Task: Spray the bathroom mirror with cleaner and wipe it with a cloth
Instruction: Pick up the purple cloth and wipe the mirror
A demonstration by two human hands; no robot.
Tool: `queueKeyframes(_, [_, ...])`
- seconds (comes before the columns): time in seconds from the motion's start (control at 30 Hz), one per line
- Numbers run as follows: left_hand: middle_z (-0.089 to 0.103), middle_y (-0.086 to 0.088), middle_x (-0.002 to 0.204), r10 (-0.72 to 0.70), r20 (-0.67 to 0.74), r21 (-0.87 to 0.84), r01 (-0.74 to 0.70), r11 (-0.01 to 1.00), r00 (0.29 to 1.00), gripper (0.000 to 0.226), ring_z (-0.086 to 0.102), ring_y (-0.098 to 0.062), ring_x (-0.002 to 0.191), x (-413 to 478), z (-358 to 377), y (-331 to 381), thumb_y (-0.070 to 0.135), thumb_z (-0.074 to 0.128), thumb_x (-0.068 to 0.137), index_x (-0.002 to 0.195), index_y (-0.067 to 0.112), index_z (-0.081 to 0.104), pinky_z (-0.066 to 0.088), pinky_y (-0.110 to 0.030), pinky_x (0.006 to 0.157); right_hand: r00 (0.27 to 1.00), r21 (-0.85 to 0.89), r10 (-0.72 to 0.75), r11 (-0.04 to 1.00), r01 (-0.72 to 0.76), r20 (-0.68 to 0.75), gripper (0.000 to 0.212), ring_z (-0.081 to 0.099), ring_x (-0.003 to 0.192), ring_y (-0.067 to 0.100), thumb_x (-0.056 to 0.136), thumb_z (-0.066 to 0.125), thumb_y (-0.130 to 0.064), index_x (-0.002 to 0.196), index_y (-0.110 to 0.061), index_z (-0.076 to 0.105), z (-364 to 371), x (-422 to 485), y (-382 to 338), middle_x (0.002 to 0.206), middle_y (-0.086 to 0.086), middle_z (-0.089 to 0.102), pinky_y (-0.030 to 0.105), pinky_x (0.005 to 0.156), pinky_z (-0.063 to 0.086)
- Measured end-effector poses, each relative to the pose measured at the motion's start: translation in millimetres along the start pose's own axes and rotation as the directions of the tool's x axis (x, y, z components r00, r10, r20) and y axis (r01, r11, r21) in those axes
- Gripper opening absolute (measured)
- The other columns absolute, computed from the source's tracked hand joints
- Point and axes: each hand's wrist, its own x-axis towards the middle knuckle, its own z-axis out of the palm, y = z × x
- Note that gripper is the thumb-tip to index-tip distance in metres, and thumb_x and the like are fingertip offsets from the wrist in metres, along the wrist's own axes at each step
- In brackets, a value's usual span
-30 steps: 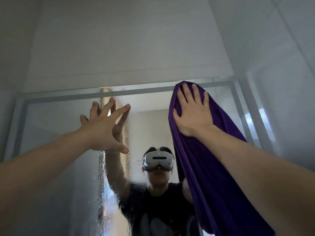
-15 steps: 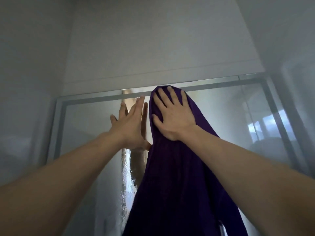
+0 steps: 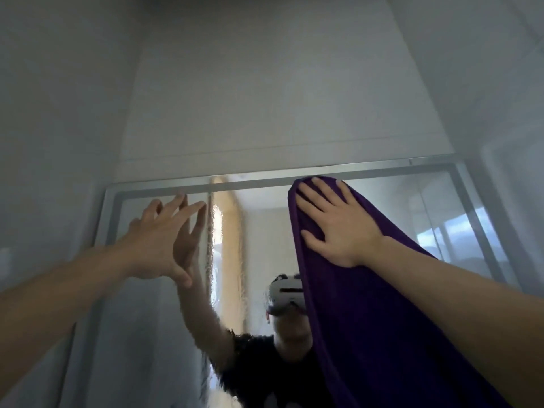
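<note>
**Up at the top edge of the mirror, two hands and one cloth**

Against the glass above head height I count one mirror (image 3: 382, 207), one purple cloth (image 3: 368, 319), and two bare hands. No container shows, and no spray bottle either.

The right hand (image 3: 338, 225) lies flat and spread wide on the cloth, palm pressing it onto the mirror, fingertips (image 3: 318, 181) reaching almost to the cloth's top fold. That fold sits just below the mirror's silver frame (image 3: 265, 179). It does not grip; the fingers are straight and splayed, pinning the fabric rather than clenching it. Below the hand the cloth hangs down in one long drape, covering the glass under the right forearm.

The left hand (image 3: 164, 240) is up beside it, well apart from the cloth, open with fingers fanned and holding nothing. Its fingertips (image 3: 200, 206) meet those of its own reflection, so they seem to touch the glass, near the frame's upper left corner.

Between the two hands runs a vertical streak of wet, rippled glass (image 3: 210, 260). Lower, between the forearms, the mirror reflects a person in a dark shirt wearing a white headset (image 3: 284, 293), partly hidden by the cloth's left edge.
</note>
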Motion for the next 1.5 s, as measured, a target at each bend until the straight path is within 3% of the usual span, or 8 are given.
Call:
queueKeyframes(0.27, [-0.015, 0.011, 0.168, 0.021, -0.005, -0.031, -0.021, 0.999, 1.000, 0.161, -0.012, -0.038, 0.154, 6.6, 4.8, -1.1, 0.066, 0.094, 0.033, 0.154, 0.047, -0.011, 0.015, -0.063, 0.122, 0.989, 0.050, 0.134, 0.990, -0.131, -0.066, 0.074, -0.003, 0.160, 0.027, 0.100, 0.019, -0.057, 0.164, -0.025, 0.005, 0.5, 72.2, -65.4, 0.174, -0.001, 0.004, 0.058, 0.126, -0.001])
queueKeyframes(0.43, [-0.017, 0.015, 0.166, 0.020, -0.001, -0.071, -0.020, 0.997, 1.000, 0.161, -0.013, -0.035, 0.153, 5.1, 5.0, -5.3, 0.064, 0.095, 0.032, 0.152, 0.052, -0.012, 0.012, -0.061, 0.123, 0.998, 0.109, 0.028, 0.994, -0.022, -0.050, 0.081, -0.004, 0.159, 0.029, 0.096, 0.024, -0.065, 0.164, -0.024, 0.010, 8.3, 63.2, -133.2, 0.174, 0.001, 0.007, 0.059, 0.125, -0.006])
queueKeyframes(0.57, [-0.016, 0.013, 0.167, 0.022, 0.002, -0.074, -0.022, 0.997, 1.000, 0.160, -0.013, -0.035, 0.154, 4.0, 2.9, -4.7, 0.063, 0.095, 0.033, 0.153, 0.052, -0.010, 0.012, -0.061, 0.123, 0.990, 0.116, -0.139, 0.983, 0.139, -0.009, 0.089, -0.008, 0.159, 0.029, 0.093, 0.029, -0.075, 0.164, -0.024, 0.012, 26.4, 15.9, -170.4, 0.173, 0.003, 0.007, 0.059, 0.124, -0.011])
queueKeyframes(0.8, [-0.015, 0.012, 0.168, -0.010, -0.027, -0.060, 0.008, 0.998, 1.000, 0.155, -0.013, -0.036, 0.154, -1.3, 5.0, 2.5, 0.058, 0.096, 0.041, 0.155, 0.048, -0.008, 0.013, -0.064, 0.122, 0.960, 0.072, -0.270, 0.962, 0.265, 0.072, 0.087, -0.005, 0.159, 0.027, 0.094, 0.029, -0.076, 0.164, -0.028, 0.013, 34.6, -57.0, -136.2, 0.173, -0.001, 0.009, 0.058, 0.125, -0.007])
queueKeyframes(0.93, [-0.011, 0.011, 0.169, 0.005, -0.039, -0.069, -0.008, 0.998, 0.999, 0.153, -0.011, -0.035, 0.155, -2.2, 5.9, 0.7, 0.058, 0.096, 0.043, 0.157, 0.045, -0.006, 0.014, -0.062, 0.123, 0.987, 0.012, -0.154, 0.988, 0.153, 0.044, 0.087, 0.009, 0.159, 0.028, 0.091, 0.036, -0.075, 0.162, -0.026, 0.026, 25.7, -77.4, -79.1, 0.171, 0.000, 0.020, 0.059, 0.125, 0.004])
queueKeyframes(1.13, [-0.010, 0.013, 0.168, 0.013, -0.036, -0.115, -0.017, 0.993, 0.999, 0.151, -0.010, -0.033, 0.154, -3.0, 11.7, -5.0, 0.058, 0.096, 0.042, 0.157, 0.045, -0.002, 0.014, -0.059, 0.123, 0.998, -0.037, 0.063, 0.997, -0.062, 0.024, 0.087, 0.001, 0.160, 0.024, 0.092, 0.023, -0.076, 0.164, -0.027, 0.016, 11.6, -50.2, -24.6, 0.173, -0.001, 0.012, 0.057, 0.127, 0.004])
queueKeyframes(1.33, [-0.010, 0.016, 0.166, 0.023, -0.057, -0.069, -0.027, 0.997, 0.998, 0.153, -0.005, -0.032, 0.153, 1.7, 15.4, -4.8, 0.062, 0.095, 0.040, 0.155, 0.044, -0.005, 0.018, -0.059, 0.122, 0.966, 0.045, 0.252, 0.967, -0.249, -0.061, 0.087, -0.006, 0.159, 0.024, 0.090, 0.016, -0.074, 0.164, -0.029, 0.007, 5.4, 26.7, -37.5, 0.174, -0.004, 0.002, 0.059, 0.126, -0.003])
queueKeyframes(1.5, [-0.015, 0.014, 0.167, 0.010, -0.048, -0.102, -0.015, 0.995, 0.999, 0.153, -0.013, -0.034, 0.155, 1.8, 16.5, -4.2, 0.057, 0.095, 0.047, 0.154, 0.042, -0.014, 0.012, -0.063, 0.123, 0.956, 0.078, 0.287, 0.956, -0.281, -0.069, 0.088, -0.006, 0.159, 0.025, 0.089, 0.011, -0.074, 0.164, -0.029, 0.004, 3.6, 76.7, -74.1, 0.174, -0.004, -0.001, 0.061, 0.125, -0.006])
